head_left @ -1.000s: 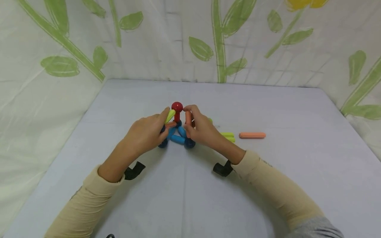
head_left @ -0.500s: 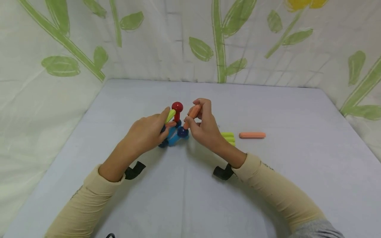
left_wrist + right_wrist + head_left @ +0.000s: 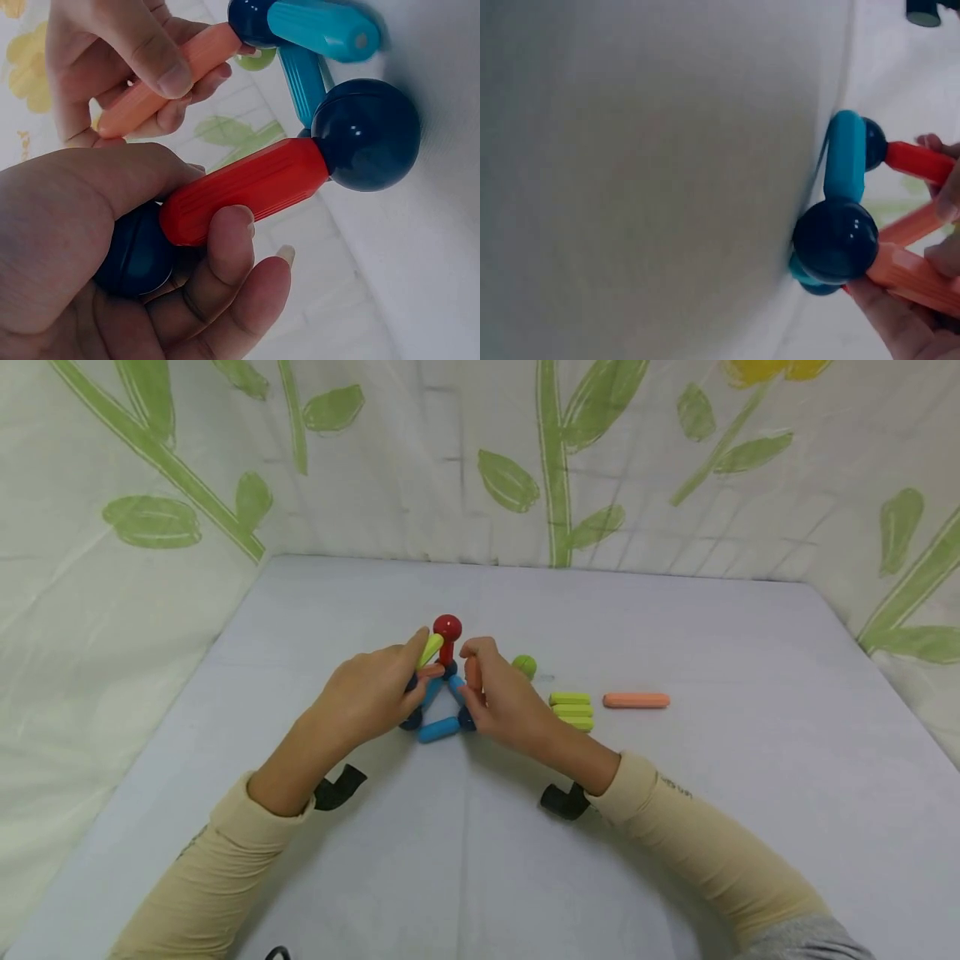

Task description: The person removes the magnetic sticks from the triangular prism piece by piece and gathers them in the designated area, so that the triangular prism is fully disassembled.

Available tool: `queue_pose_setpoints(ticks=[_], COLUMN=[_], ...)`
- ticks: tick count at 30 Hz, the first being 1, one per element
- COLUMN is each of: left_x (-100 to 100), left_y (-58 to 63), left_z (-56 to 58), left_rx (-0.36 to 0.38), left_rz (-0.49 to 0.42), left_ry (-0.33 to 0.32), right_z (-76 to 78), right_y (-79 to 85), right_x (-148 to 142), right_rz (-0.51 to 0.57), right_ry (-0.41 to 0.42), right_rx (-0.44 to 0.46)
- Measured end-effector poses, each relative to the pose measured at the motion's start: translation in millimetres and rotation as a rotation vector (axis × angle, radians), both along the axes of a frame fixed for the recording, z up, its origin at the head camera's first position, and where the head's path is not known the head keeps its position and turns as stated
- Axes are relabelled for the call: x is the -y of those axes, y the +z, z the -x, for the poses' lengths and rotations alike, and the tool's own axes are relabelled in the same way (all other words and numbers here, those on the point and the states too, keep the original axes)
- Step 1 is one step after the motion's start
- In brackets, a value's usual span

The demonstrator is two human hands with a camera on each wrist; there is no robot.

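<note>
My left hand [image 3: 371,693] grips a red stick [image 3: 247,191] that joins two dark blue balls, the lower one [image 3: 367,135] close to the table. From the left hand's fingertips in the head view, a yellow-green stick [image 3: 430,650] and an orange stick [image 3: 431,671] jut out. My right hand [image 3: 506,702] pinches another orange stick [image 3: 206,52], its end at a dark blue ball [image 3: 836,240]. From that ball a blue stick [image 3: 438,729] runs to the left, its outer end beside the left ball. Behind, a red ball [image 3: 447,627] tops an upright red stick [image 3: 446,653].
Several yellow-green sticks [image 3: 572,712] lie right of the right hand, with an orange stick [image 3: 636,701] beyond them. A green ball [image 3: 524,666] sits behind the right wrist. Black wrist mounts [image 3: 339,787] hang under both arms. A painted curtain [image 3: 420,468] rises behind the table.
My right hand raised the orange stick with its blue ball, then lowered them. The front blue stick's left end swung toward me, off the left ball. My left hand stays still.
</note>
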State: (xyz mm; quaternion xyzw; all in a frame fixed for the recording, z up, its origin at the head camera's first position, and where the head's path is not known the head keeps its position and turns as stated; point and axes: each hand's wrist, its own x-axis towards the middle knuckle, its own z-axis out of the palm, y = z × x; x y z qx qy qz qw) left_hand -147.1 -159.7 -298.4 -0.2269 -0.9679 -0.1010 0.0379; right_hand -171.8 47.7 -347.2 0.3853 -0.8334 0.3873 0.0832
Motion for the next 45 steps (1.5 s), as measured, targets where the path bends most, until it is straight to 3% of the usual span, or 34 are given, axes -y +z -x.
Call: queue_pose_setpoints(ticks=[3, 7, 11, 15, 19, 25, 37, 45], left_x=[0.3, 0.3, -0.2, -0.7, -0.7, -1.0, -1.0, -0.3], left_y=[-0.1, -0.6, -1.4, -1.2, -0.8, -0.5, 1.8, 0.8], left_z=[-0.6, -1.0, -0.5, -0.2, 0.3, 1.1, -0.5, -1.3], left_rx=[0.001, 0.008, 0.013, 0.013, 0.014, 0.016, 0.021, -0.004], left_rz=[-0.006, -0.005, 0.001, 0.003, 0.011, 0.02, 0.016, 0.002], left_ry=[0.005, 0.009, 0.01, 0.011, 0.014, 0.014, 0.016, 0.001], right_z=[-0.6, -2.9, -6.0, -5.5, -1.2, 7.8, 7.1, 2.3], right_y=[2.4, 4.5, 5.8, 6.4, 6.1, 4.5, 7.8, 7.9], right_x=[3.1, 3.3, -2.7, -9.6, -13.9, -16.4, -11.0, -6.9], right_rz=[-0.097, -0.151, -0.145, -0.15, -0.154, -0.079, -0.098, -0.126], right_ry=[0.013, 0.038, 0.003, -0.014, -0.043, -0.072, -0.045, -0.073], right_rx=[-0.024, 0.07, 0.163, 0.178, 0.226, 0.32, 0.358, 0.282])
